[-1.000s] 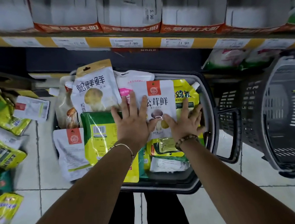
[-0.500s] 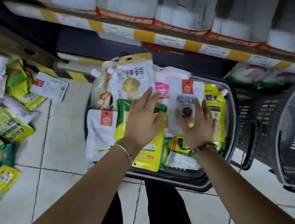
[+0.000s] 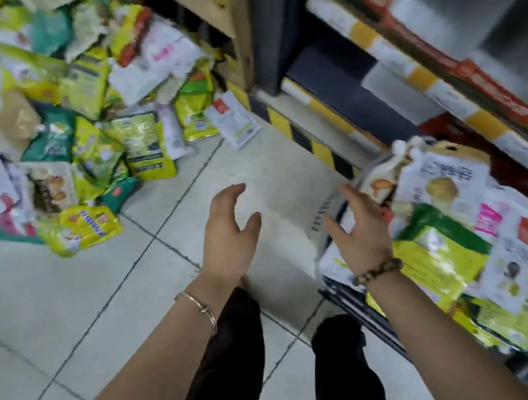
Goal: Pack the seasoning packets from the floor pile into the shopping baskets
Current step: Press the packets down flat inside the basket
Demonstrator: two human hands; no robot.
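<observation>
A big pile of seasoning packets, yellow, green and white, covers the floor at the upper left. A grey shopping basket at the right is heaped with packets. My left hand hovers over bare tiles between pile and basket, fingers relaxed, holding nothing. My right hand hangs over the basket's left edge, fingers spread and empty. The view is motion-blurred.
Store shelving with yellow price strips runs along the upper right, with a black-and-yellow striped kick edge at floor level. A loose white packet lies near the shelf base. My dark trouser legs are below.
Both hands have lifted off the packets in the basket and moved left. The view has swung left, bringing the floor pile into sight; the second basket is out of frame.
</observation>
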